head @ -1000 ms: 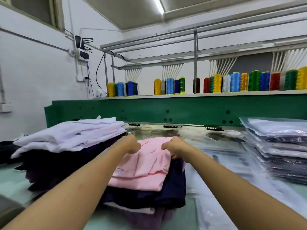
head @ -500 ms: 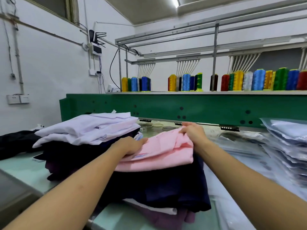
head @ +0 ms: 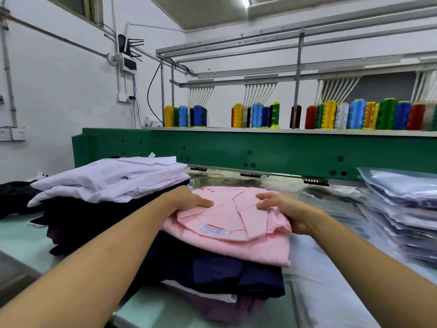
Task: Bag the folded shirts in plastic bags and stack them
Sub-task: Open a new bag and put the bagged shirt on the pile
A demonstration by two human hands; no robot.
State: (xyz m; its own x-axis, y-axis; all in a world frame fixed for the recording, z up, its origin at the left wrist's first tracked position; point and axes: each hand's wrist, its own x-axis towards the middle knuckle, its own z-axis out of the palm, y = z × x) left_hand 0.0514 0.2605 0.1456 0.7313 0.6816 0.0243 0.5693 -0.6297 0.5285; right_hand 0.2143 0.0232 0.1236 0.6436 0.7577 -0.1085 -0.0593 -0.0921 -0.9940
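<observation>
A folded pink shirt (head: 236, 223) lies on top of a pile of navy and purple folded shirts (head: 227, 273) in front of me, its collar and label facing me. My left hand (head: 189, 200) rests flat on the shirt's left side, fingers together. My right hand (head: 286, 209) grips the shirt's right edge, thumb on top and fingers under the fabric. A stack of bagged shirts (head: 402, 216) stands at the right. Empty plastic bags (head: 319, 280) lie flat on the table between the pile and that stack.
To the left, white folded shirts (head: 111, 178) top a second dark pile. Behind runs a green embroidery machine (head: 260, 152) with thread spools (head: 354, 114) on its shelf. The glass table edge (head: 19, 252) shows at the lower left.
The pink shirt has been turned over, so its collar and label now face me. My right hand slid from its far edge to its right side; my left hand moved onto the top.
</observation>
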